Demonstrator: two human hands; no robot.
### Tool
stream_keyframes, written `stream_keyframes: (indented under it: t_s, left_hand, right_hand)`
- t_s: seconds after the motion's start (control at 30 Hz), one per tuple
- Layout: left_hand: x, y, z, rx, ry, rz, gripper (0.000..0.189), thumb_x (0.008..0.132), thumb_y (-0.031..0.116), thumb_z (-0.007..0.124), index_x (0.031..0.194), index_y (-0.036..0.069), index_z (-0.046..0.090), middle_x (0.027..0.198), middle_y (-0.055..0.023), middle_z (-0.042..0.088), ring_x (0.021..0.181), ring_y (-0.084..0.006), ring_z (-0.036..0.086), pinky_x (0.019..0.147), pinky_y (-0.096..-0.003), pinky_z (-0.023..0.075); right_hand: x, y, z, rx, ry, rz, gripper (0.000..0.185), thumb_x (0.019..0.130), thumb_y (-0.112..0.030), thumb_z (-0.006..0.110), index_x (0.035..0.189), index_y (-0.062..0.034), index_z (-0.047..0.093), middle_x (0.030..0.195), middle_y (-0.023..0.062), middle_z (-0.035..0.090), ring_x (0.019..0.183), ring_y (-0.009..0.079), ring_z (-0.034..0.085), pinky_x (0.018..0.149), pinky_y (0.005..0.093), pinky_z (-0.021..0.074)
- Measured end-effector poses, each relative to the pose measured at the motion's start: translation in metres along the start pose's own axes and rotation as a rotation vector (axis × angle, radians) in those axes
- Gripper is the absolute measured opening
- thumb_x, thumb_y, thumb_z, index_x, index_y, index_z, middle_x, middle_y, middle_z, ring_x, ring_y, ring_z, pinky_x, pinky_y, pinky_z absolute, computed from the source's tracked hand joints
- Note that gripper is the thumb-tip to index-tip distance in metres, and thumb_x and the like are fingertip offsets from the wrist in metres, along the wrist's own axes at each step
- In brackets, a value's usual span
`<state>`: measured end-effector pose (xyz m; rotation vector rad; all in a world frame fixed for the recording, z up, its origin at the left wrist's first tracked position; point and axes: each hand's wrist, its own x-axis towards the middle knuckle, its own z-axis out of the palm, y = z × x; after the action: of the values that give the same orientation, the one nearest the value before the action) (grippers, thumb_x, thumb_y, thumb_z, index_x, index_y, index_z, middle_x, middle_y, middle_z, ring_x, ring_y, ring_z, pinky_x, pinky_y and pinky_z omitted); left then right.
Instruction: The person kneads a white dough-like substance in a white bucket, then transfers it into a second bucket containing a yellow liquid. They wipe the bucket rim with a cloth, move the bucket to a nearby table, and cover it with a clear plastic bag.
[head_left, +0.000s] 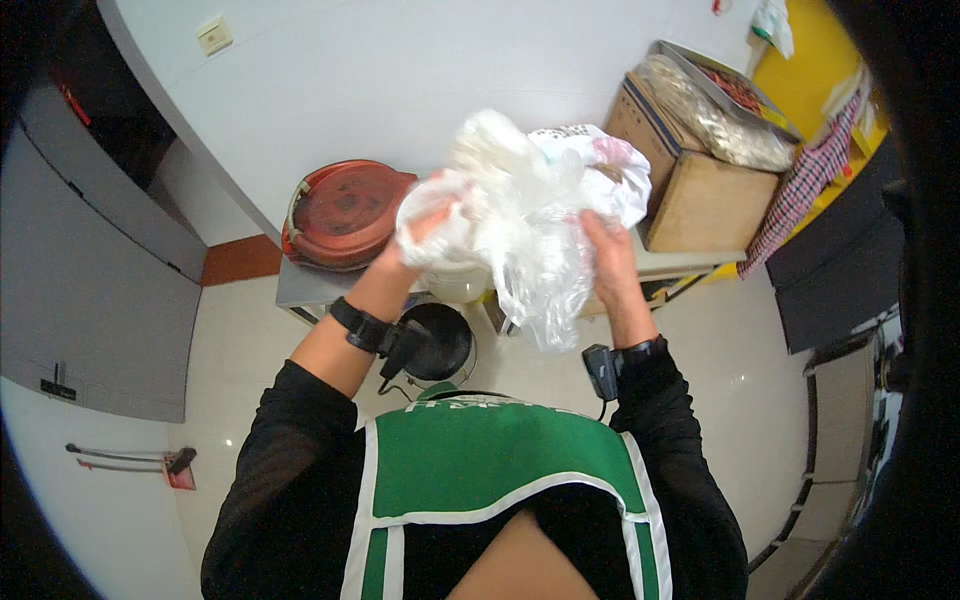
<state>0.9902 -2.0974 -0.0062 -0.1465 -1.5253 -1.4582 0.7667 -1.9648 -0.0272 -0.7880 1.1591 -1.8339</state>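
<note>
A crumpled bunch of thin white and clear plastic bags is held up in front of me between both hands. My left hand is at its left side, partly covered by the translucent film, so its fingers show only dimly. At the right edge, my right hand grips the plastic with the thumb towards the bunch. Behind it, a white bag with printed marks rests on the table. Below the bunch, a pale translucent tub is partly hidden.
A stack of reddish-brown lidded pans or basins stands on the table's left. On the right are a cardboard box, a wooden board, a bulging clear bag and a metal tray. A round black pan-like object is below.
</note>
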Motion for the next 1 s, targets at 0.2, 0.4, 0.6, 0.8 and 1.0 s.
stream_keyframes:
  t_s: [0.2, 0.4, 0.6, 0.8, 1.0]
  left_hand:
    - [0.002, 0.040, 0.000, 0.618, 0.130, -0.308, 0.026, 0.093, 0.019, 0.051, 0.104, -0.004, 0.058, 0.102, -0.0096, 0.061, 0.092, -0.0176, 0.056, 0.081, -0.0297, 0.0467]
    - [-0.016, 0.037, -0.003, 0.434, 0.266, -0.288, 0.025, 0.083, 0.015, 0.063, 0.103, 0.000, 0.059, 0.098, -0.0085, 0.062, 0.090, -0.0176, 0.058, 0.078, -0.0324, 0.0498]
    - [-0.021, 0.049, -0.031, 0.175, 0.636, -0.377, 0.027, 0.087, 0.020, 0.056, 0.110, 0.004, 0.052, 0.107, -0.0114, 0.054, 0.097, -0.0222, 0.053, 0.085, -0.0368, 0.0478]
    - [0.002, 0.037, 0.032, 0.307, 0.565, -0.543, 0.031, 0.093, 0.027, 0.045, 0.114, 0.005, 0.053, 0.105, -0.0096, 0.055, 0.091, -0.0209, 0.055, 0.074, -0.0333, 0.0506]
    - [0.012, 0.006, 0.149, -0.106, 0.375, -0.702, 0.033, 0.094, 0.028, 0.045, 0.118, 0.006, 0.052, 0.105, -0.0084, 0.055, 0.089, -0.0196, 0.056, 0.070, -0.0326, 0.0516]
  right_hand:
    - [-0.044, -0.041, -0.120, 0.017, 0.263, -0.065, 0.029, 0.091, -0.016, 0.055, 0.113, 0.0028, 0.055, 0.104, 0.0087, 0.061, 0.091, 0.0163, 0.060, 0.077, 0.0297, 0.0491]
    - [-0.079, -0.048, -0.188, -0.023, 0.343, -0.170, 0.026, 0.092, -0.022, 0.055, 0.103, 0.0007, 0.060, 0.093, 0.0051, 0.064, 0.080, 0.0128, 0.059, 0.073, 0.0272, 0.0481]
    - [-0.105, -0.056, -0.279, -0.261, 0.598, 0.051, 0.036, 0.090, -0.037, 0.054, 0.099, -0.0029, 0.061, 0.084, 0.0023, 0.061, 0.067, 0.0090, 0.051, 0.061, 0.0219, 0.0412]
    - [-0.139, -0.099, -0.243, -0.501, 0.777, -0.131, 0.040, 0.089, -0.044, 0.049, 0.110, -0.0108, 0.058, 0.095, 0.0019, 0.062, 0.077, 0.0082, 0.050, 0.068, 0.0224, 0.0382]
    - [-0.161, -0.032, -0.076, -1.067, -0.051, -0.398, 0.076, 0.074, -0.019, 0.071, 0.139, -0.0074, 0.032, 0.141, 0.0130, 0.035, 0.129, 0.0263, 0.034, 0.096, 0.0401, 0.0385]
